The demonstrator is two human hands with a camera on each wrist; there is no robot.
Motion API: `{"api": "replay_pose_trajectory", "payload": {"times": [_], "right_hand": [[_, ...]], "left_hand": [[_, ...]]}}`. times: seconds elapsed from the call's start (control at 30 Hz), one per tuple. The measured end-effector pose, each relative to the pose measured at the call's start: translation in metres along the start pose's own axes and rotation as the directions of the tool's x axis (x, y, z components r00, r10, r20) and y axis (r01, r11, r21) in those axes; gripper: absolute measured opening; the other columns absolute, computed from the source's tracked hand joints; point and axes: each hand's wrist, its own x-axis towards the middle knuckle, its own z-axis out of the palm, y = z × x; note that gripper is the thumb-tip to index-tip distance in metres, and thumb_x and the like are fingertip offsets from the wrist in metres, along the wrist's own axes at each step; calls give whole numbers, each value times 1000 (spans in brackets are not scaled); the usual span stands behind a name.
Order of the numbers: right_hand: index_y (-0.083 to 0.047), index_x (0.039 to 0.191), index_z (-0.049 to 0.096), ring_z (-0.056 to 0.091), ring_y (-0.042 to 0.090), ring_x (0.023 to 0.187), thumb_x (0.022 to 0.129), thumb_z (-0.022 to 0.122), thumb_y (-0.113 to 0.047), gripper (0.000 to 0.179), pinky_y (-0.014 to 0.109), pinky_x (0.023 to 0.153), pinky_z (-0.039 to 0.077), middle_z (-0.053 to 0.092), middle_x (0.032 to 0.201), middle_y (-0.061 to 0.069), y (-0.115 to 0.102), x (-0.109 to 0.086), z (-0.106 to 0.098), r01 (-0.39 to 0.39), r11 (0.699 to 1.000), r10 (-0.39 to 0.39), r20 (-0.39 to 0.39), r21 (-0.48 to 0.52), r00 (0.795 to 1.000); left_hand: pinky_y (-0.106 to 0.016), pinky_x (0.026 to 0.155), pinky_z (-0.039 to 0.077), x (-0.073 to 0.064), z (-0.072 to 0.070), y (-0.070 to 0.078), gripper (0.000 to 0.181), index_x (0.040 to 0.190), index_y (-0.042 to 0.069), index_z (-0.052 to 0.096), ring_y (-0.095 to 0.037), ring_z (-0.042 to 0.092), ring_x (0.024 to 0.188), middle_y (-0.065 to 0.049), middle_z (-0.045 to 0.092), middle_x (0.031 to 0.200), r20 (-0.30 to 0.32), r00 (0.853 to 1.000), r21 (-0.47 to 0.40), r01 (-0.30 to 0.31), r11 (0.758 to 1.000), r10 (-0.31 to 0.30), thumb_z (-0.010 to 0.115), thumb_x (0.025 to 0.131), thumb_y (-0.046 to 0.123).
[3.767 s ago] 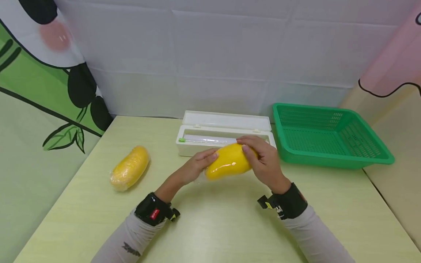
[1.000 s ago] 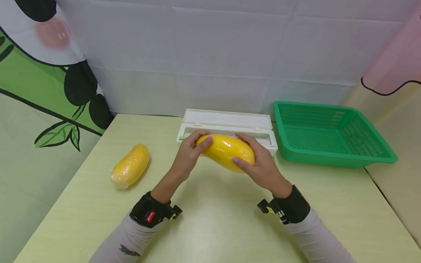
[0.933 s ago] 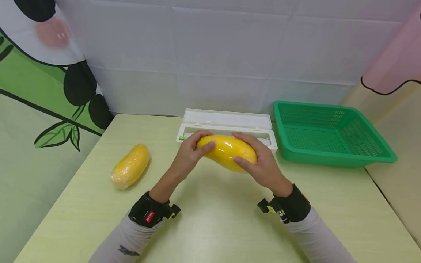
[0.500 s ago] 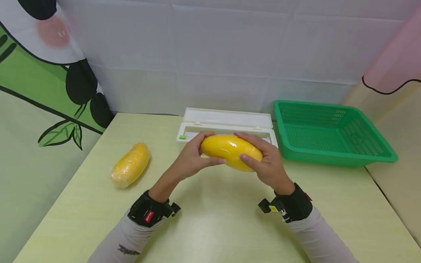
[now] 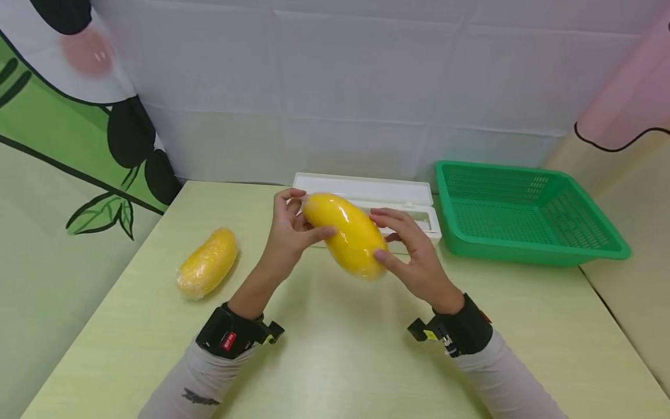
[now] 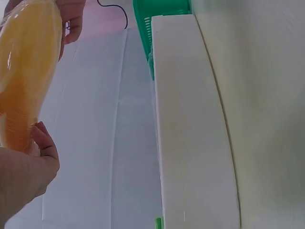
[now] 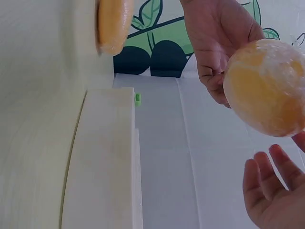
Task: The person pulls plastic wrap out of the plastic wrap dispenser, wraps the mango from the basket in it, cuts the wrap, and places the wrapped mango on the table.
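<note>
In the head view my left hand (image 5: pixel 285 238) grips the upper left end of a yellow mango (image 5: pixel 346 235) in clear plastic film, its thumb lying across the front. The mango is tilted, lower end to the right, and is held up over the table. My right hand (image 5: pixel 416 265) has its fingers spread, with the thumb tip at the mango's lower right side. The right wrist view shows gathered film on the near end of the mango (image 7: pixel 267 90) and loose right fingers (image 7: pixel 257 176) below it. Another film-wrapped mango (image 5: pixel 208 263) lies on the table to the left.
Behind the hands stands a white cling film box (image 5: pixel 366 187) with its lid raised, partly hidden by the mango. A green plastic basket (image 5: pixel 534 253) sits to its right. A cloth backdrop (image 5: pixel 361 75) closes off the table's (image 5: pixel 335 361) far side.
The mango has swung from nearly level to a steeper tilt, its left end rising. My left hand has moved up and left with it, and my right fingers have loosened from its right end.
</note>
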Motion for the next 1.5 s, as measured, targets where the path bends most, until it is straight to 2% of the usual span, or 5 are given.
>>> {"api": "replay_pose_trajectory", "payload": {"times": [0.2, 0.4, 0.67, 1.13, 1.5], "right_hand": [[-6, 137, 50, 58, 25, 114, 90, 75, -10, 54, 31, 87, 55, 55, 135, 9, -6, -1, 11, -156, 985, 154, 37, 74, 987], [-3, 133, 46, 60, 26, 111, 86, 78, -10, 57, 30, 87, 55, 52, 133, 10, -4, -4, 30, -266, 956, 267, 12, 123, 964], [-5, 122, 56, 64, 22, 106, 88, 77, -13, 40, 32, 85, 56, 61, 119, 6, 4, -6, 41, -256, 965, 251, 92, 55, 964], [-10, 99, 76, 68, 13, 88, 98, 65, -17, 13, 30, 79, 54, 73, 93, -1, 19, -17, -5, -222, 962, 240, 102, -160, 965], [-11, 100, 76, 68, 12, 88, 98, 64, -17, 14, 30, 77, 54, 73, 93, -3, 25, -27, -24, -259, 938, 290, 110, -231, 951]], "left_hand": [[-26, 90, 53, 2, -1, 5, 71, 137, 9, 25, -24, 58, 107, -10, 43, 134, -53, 999, 75, 11, 997, -7, 73, 85, -2], [-33, 88, 55, -8, 5, 5, 76, 142, 8, 30, -27, 59, 108, -9, 42, 135, -121, 991, 270, 81, 959, -50, 80, 84, 13], [-45, 86, 52, -18, -1, 12, 104, 151, 16, 32, -27, 52, 109, -6, 47, 132, -132, 986, 657, 166, 736, -105, 90, 69, 45], [-52, 93, 48, -42, -79, 8, 84, 142, -7, 43, -37, 57, 106, -25, 57, 131, -194, 936, 929, 271, 252, -294, 80, 80, 37], [-56, 96, 44, -52, -110, -10, 77, 135, -16, 46, -45, 51, 111, -34, 49, 129, -194, 933, 963, 240, 121, -302, 77, 84, 32]]}}
